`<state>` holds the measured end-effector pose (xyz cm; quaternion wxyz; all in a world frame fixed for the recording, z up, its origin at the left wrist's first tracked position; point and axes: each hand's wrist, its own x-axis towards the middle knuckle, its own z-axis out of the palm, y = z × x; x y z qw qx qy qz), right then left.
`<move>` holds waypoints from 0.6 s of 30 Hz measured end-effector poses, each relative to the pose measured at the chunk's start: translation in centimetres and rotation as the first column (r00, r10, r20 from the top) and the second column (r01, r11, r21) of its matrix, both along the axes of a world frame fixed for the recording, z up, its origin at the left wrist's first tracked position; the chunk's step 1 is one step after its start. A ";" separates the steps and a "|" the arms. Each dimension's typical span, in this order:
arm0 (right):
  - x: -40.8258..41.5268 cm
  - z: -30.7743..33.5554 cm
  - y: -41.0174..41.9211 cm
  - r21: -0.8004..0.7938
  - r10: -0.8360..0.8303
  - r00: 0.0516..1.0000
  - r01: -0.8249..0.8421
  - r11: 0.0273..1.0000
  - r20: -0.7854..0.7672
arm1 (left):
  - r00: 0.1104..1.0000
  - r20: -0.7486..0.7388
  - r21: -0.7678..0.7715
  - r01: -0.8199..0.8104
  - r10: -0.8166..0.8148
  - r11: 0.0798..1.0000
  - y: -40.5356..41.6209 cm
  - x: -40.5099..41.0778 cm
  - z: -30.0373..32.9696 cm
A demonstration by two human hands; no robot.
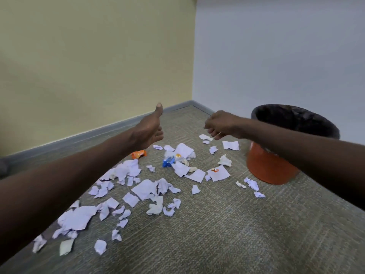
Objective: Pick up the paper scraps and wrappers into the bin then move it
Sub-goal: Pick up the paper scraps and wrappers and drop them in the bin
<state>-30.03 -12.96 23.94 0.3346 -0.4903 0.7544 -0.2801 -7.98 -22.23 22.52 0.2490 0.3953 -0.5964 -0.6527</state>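
No text, label or number can be read on the paper scraps (145, 189), wrappers (167, 162) or bin (276, 167).

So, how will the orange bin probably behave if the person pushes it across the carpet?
The bin looks like thin plastic and no load shows inside, so it is probably light. It narrows toward its base, so a push near the rim may tip it. The carpet looks rough, so it may drag rather than slide; lifting seems safer.

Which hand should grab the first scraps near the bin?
Right, probably. The right hand hangs just above small paper scraps and is nearer the orange bin. The left hand is farther off, near the orange wrapper.
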 end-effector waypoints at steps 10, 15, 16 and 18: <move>3.7 -7.2 -3.1 0.004 0.287 0.808 -0.333 0.943 -0.514 | 0.727 0.664 -0.511 0.273 0.173 0.815 -2.4 7.1 -3.0; 2.4 -9.3 -3.5 -0.004 0.317 0.736 -0.398 0.917 -0.598 | 0.602 0.783 -0.484 0.429 0.159 0.763 -3.7 4.9 -2.6; 2.0 -9.5 -3.5 -0.005 0.313 0.730 -0.398 0.918 -0.608 | 0.585 0.794 -0.481 0.440 0.164 0.759 -3.8 4.0 -2.3; 1.4 -9.7 -3.4 0.002 0.309 0.740 -0.383 0.924 -0.598 | 0.575 0.803 -0.472 0.447 0.160 0.760 -4.1 2.2 -1.7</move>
